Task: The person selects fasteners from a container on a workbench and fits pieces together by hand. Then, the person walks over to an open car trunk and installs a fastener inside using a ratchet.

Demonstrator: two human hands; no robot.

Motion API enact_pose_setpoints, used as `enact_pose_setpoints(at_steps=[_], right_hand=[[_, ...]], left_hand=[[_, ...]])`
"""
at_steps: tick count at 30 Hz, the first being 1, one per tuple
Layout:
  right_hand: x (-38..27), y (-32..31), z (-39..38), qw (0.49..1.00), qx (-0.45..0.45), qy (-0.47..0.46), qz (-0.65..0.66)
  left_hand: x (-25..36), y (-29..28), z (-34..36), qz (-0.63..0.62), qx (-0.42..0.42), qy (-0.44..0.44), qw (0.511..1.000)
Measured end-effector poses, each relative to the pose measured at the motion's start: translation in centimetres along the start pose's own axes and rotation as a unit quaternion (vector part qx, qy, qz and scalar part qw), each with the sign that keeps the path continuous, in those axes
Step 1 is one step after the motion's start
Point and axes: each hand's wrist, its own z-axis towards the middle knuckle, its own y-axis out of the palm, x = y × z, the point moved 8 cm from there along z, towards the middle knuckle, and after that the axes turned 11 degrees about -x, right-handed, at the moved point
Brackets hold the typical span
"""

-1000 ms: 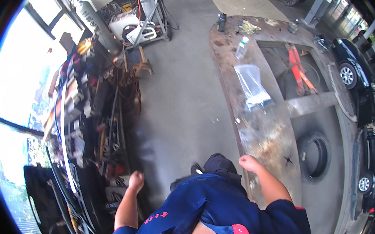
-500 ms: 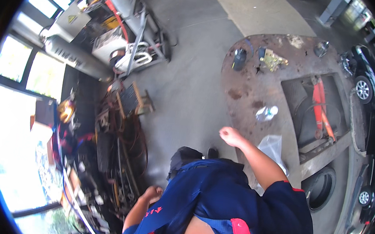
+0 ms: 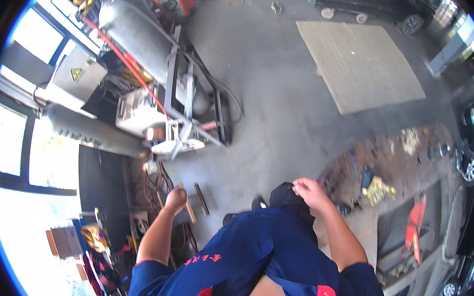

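We note left hand (image 3: 175, 199) curled near wooden stool (image 3: 190, 210), right hand (image 3: 310, 193) loosely bent (contents: we cannot tell), near stained table (image 3: 382, 152).

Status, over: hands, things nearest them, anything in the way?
Left hand loosely curled, near wooden stool. Right hand near table; nothing visible in either. Gas cylinders ahead, left.

A warning triangle (image 3: 76, 74) marks the box (image 3: 89, 78), lettering (image 3: 79, 136) the cylinder (image 3: 96, 129) and shirt (image 3: 240, 254).
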Motion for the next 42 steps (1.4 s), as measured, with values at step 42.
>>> enact_pose_setpoints(at_steps=[42], right_hand=[[-70.7, -52.4, 167.2, 0.866, -0.198, 0.226, -0.4]], left_hand=[[-4.4, -96.2, 127.1, -0.278, -0.096, -0.221, 0.93]])
